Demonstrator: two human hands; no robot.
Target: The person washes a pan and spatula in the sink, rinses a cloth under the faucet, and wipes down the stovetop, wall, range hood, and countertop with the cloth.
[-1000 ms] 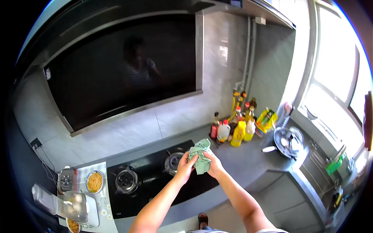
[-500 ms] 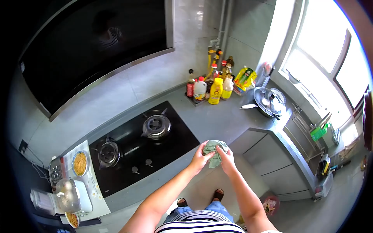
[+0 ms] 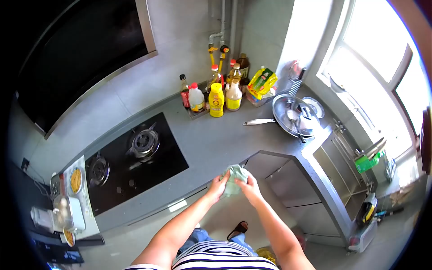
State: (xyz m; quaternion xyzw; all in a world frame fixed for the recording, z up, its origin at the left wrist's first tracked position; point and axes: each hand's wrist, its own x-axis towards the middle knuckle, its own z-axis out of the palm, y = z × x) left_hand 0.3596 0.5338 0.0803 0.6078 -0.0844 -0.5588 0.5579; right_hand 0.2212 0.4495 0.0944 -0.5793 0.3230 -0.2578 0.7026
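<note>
A crumpled pale green cloth (image 3: 233, 183) hangs between my two hands, in front of the counter's edge. My left hand (image 3: 218, 186) is closed on its left side, thumb on top. On the right side, my right hand (image 3: 249, 188) grips the same cloth with bent fingers. Part of the cloth droops below the hands. Beyond them lies the grey countertop (image 3: 207, 144), with the black gas stove (image 3: 135, 164) to the left.
Several sauce bottles, among them a yellow bottle (image 3: 216, 100), stand by the wall. A lidded pan (image 3: 292, 116) sits in the corner, its handle pointing left. The sink (image 3: 335, 164) lies right, with a green bottle (image 3: 366, 163) behind. Left stand a noodle bowl (image 3: 76, 180) and an egg container (image 3: 63, 209).
My view has swung toward the right, so the stove and bottles appear further left. Both hands still hold the cloth, and its folds have shifted. My feet have moved.
</note>
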